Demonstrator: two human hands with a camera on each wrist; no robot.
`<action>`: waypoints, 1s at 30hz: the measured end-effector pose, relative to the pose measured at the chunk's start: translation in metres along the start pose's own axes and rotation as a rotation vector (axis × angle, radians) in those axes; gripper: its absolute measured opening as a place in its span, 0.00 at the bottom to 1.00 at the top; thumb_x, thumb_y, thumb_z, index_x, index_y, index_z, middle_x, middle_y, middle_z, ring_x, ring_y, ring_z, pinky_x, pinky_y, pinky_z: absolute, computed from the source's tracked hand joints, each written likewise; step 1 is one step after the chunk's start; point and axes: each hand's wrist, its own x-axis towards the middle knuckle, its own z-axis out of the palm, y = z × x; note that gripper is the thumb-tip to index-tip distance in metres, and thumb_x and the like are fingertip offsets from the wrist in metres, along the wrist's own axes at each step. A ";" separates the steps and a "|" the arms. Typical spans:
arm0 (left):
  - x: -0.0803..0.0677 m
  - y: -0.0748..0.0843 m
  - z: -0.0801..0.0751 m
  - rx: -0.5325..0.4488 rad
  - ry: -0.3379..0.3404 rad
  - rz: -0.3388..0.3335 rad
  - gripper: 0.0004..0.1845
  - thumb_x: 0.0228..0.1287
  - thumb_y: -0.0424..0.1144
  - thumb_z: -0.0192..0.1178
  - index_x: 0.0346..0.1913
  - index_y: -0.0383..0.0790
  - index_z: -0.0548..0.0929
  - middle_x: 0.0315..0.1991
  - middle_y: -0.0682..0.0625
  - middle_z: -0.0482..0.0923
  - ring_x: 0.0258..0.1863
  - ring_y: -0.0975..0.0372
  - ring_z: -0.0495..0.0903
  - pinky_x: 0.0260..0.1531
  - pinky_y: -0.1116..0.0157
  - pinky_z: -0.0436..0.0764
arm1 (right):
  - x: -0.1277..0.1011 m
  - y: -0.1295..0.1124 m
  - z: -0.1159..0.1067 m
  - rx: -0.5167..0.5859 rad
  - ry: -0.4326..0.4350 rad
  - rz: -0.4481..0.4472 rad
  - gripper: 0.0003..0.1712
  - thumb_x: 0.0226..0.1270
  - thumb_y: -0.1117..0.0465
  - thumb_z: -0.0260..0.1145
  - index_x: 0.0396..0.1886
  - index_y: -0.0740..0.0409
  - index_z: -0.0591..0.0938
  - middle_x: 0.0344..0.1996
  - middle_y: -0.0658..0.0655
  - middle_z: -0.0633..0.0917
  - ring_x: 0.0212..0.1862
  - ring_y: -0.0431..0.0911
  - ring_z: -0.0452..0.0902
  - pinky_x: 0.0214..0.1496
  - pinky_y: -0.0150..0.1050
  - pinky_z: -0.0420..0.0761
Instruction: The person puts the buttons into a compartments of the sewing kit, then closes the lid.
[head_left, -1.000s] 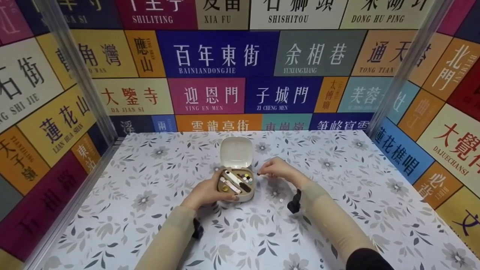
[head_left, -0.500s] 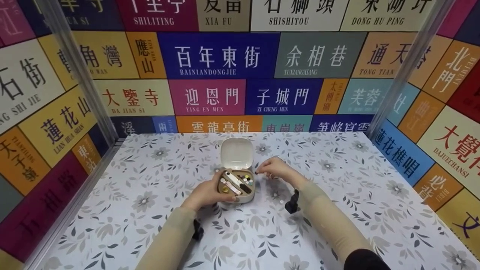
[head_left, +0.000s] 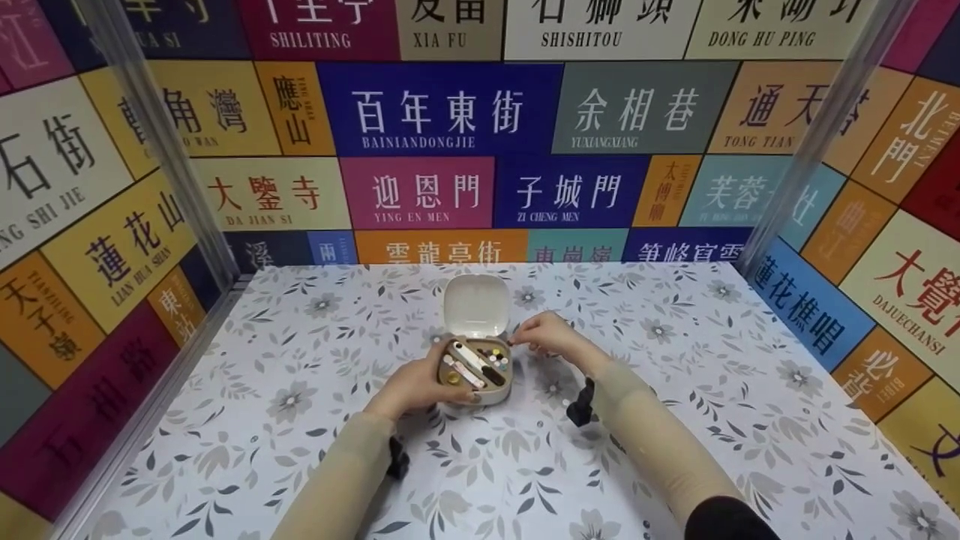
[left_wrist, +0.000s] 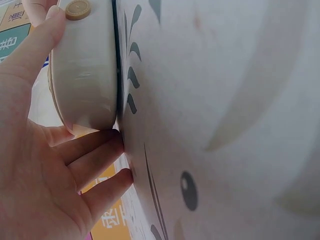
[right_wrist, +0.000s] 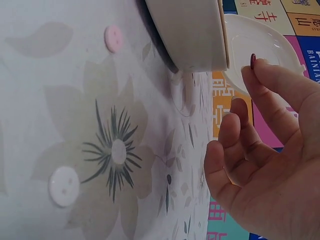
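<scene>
- The left hand (head_left: 420,384) cups a small beige sewing box (head_left: 475,369) that stands on the desk (head_left: 300,420); in the left wrist view the thumb (left_wrist: 35,47) lies along the box's wall and the fingers (left_wrist: 95,150) curl under its near side, against the flowered cloth.
- The left grip is therefore wrapped round the sewing box, which sits just beyond and to the right of that palm.
- The box's white lid (head_left: 474,306) stands open and upright on the far side of the left grip.
- Inside the box, beyond the left thumb, lie a white strip, a dark rod and small coloured dots; they are too small to name further.
- The right hand (head_left: 551,337) hovers just right of the box's far corner, near it but apart from it.
- Its grip is pinched: in the right wrist view the thumb and forefinger hold a small dark red button (right_wrist: 252,61) edge-on, while the other fingers (right_wrist: 235,135) curl loosely below.
- Below the right grip, on the desk, lie a pink button (right_wrist: 113,38) close by the box's wall and a white button (right_wrist: 64,186) nearer the wrist, the two well apart.
- A large grey printed flower lies between those two buttons.
- Walls of coloured sign panels stand round the desk on three sides.
</scene>
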 end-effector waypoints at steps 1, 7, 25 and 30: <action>0.000 0.000 0.000 0.000 0.000 -0.001 0.66 0.35 0.67 0.74 0.78 0.56 0.48 0.65 0.39 0.70 0.59 0.45 0.72 0.60 0.47 0.69 | 0.001 0.000 0.000 -0.006 0.004 -0.002 0.08 0.60 0.56 0.71 0.34 0.55 0.89 0.35 0.59 0.87 0.29 0.47 0.75 0.27 0.39 0.73; -0.002 0.002 -0.001 0.006 0.007 -0.001 0.66 0.35 0.68 0.74 0.78 0.55 0.48 0.64 0.38 0.71 0.58 0.44 0.73 0.59 0.46 0.69 | 0.002 -0.003 0.004 -0.038 0.015 -0.031 0.09 0.59 0.56 0.71 0.35 0.55 0.89 0.32 0.54 0.86 0.30 0.47 0.75 0.27 0.40 0.73; -0.001 0.002 -0.001 0.047 0.008 -0.005 0.66 0.34 0.70 0.73 0.77 0.56 0.50 0.62 0.37 0.73 0.56 0.44 0.74 0.57 0.47 0.71 | 0.002 -0.013 0.017 -0.005 0.077 -0.024 0.09 0.57 0.57 0.72 0.33 0.58 0.90 0.33 0.51 0.88 0.43 0.57 0.80 0.44 0.48 0.80; -0.001 0.001 -0.001 0.048 0.009 0.001 0.66 0.33 0.70 0.73 0.77 0.57 0.49 0.61 0.37 0.73 0.56 0.44 0.75 0.57 0.46 0.71 | 0.005 -0.013 0.020 -0.008 0.095 -0.021 0.09 0.55 0.58 0.73 0.32 0.59 0.90 0.32 0.51 0.88 0.41 0.55 0.80 0.40 0.43 0.80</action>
